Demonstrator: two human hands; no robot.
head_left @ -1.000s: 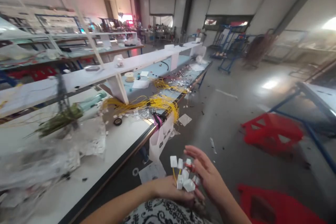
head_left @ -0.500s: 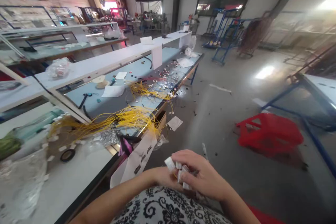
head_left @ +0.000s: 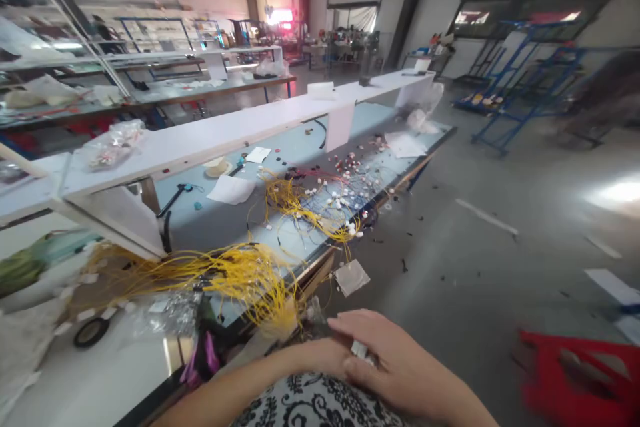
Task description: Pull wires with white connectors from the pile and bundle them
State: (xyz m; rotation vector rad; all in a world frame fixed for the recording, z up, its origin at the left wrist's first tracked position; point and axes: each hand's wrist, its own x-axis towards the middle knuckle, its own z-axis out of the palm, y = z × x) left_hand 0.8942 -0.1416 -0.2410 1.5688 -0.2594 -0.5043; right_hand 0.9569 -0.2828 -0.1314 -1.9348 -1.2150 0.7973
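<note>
My two hands meet low in the view above my patterned lap. My right hand (head_left: 395, 363) lies on top, fingers folded over a bunch of small white connectors (head_left: 359, 349), of which only a corner shows. My left hand (head_left: 320, 355) sits under them, mostly covered by the right hand. Both hands hang just off the edge of the long workbench (head_left: 125, 373), beside a pile of yellow wires (head_left: 235, 277).
A second tangle of yellow wires with white connectors (head_left: 320, 203) lies further along the bench. A raised white shelf (head_left: 225, 133) runs above it. A black tape roll (head_left: 90, 332) and plastic bags sit at left. A red stool (head_left: 580, 377) stands on the floor at right.
My right hand has shut down over the connectors, hiding nearly all of them. My view has swung left and forward along the bench, pushing the red stool to the lower right.
</note>
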